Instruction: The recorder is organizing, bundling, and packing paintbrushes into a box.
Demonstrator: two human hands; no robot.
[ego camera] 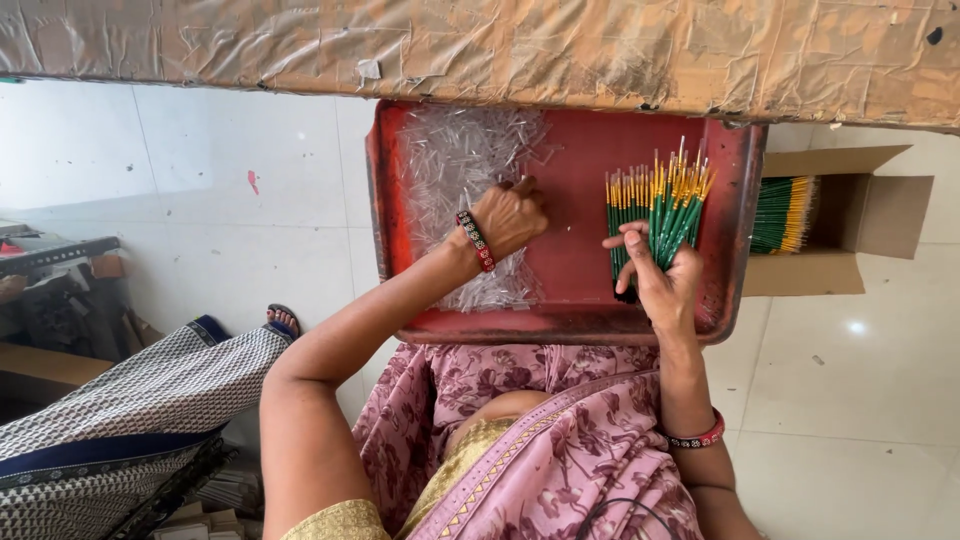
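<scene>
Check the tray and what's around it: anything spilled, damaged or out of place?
Nothing spilled. The clear tubes lie heaped inside the red tray, under the left hand; the right hand holds the green brushes. The tray's paint looks worn along its rim, and the cardboard box lies on its side with more brushes inside.

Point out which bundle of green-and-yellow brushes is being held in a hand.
The bundle of thin green-handled, yellow-tipped brushes over the red metal tray, gripped by the right hand. The other bundle lies untouched in the open cardboard box.
</scene>
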